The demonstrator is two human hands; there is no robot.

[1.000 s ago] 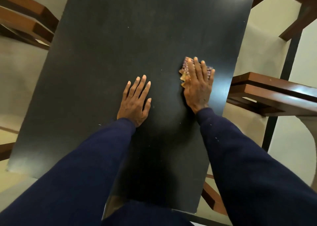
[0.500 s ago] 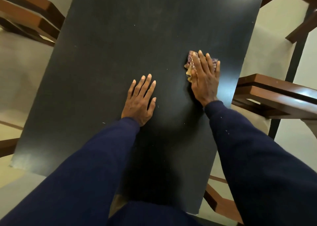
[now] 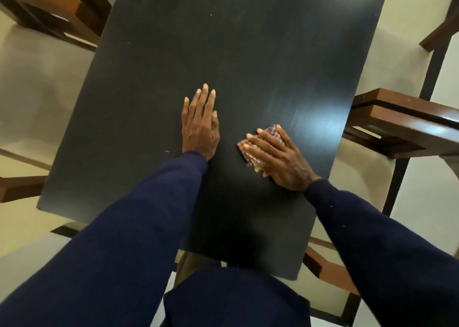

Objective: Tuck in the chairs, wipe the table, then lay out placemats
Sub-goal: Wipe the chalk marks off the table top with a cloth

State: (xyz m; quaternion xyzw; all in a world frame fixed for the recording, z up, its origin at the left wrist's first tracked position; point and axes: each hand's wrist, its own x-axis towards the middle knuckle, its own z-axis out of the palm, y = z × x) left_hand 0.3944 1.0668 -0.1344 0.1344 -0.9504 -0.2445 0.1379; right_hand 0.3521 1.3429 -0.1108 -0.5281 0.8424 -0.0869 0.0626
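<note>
A person's right hand [image 3: 278, 159] presses flat on a crumpled checked cloth [image 3: 258, 152] right of centre on the matte black rectangular desk [image 3: 223, 41], the left hand [image 3: 200, 128] open, palm down, beside it.

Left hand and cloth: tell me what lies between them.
Nothing but bare dark table, as the head view shows. The left hand lies flat; the right hand presses the cloth.

Black table [image 3: 223, 53], checked purple cloth [image 3: 274, 131], navy sleeves [image 3: 139, 227].
</note>
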